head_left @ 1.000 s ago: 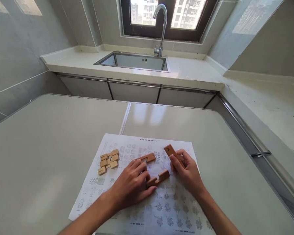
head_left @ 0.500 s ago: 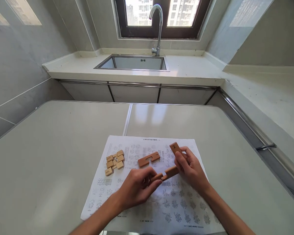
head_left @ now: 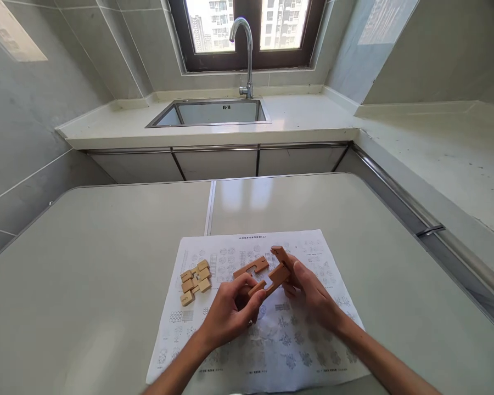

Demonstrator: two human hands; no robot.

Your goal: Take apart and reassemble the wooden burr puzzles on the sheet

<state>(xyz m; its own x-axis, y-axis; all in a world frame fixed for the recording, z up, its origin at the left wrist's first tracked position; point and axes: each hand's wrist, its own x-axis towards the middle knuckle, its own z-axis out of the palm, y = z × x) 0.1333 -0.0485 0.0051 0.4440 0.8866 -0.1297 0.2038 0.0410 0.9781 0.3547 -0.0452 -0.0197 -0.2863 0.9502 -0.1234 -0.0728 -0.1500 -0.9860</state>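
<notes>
My left hand (head_left: pixel 233 310) pinches the lower left end of a notched brown wooden piece (head_left: pixel 276 277). At its upper right end, my right hand (head_left: pixel 310 288) grips a second brown piece marked 2 (head_left: pixel 281 254), which touches the notched piece at an angle. Behind my left hand, a notched brown piece marked 1 (head_left: pixel 251 266) lies on the printed paper sheet (head_left: pixel 313 340). Several lighter wooden pieces, joined in a cluster (head_left: pixel 196 281), lie on the sheet's left part. My fingers cover parts of both held pieces.
The sheet lies on a pale table (head_left: pixel 119 263) with a seam (head_left: pixel 209 208). Beyond it stands a counter (head_left: pixel 304 118) with a sink (head_left: pixel 214 112) and a curved faucet (head_left: pixel 249 60), under a window. A metal rail (head_left: pixel 399 189) runs along the right side.
My right hand has turned the piece marked 2 and brought it against the notched piece, which now tilts more steeply. The whole view has shifted slightly.
</notes>
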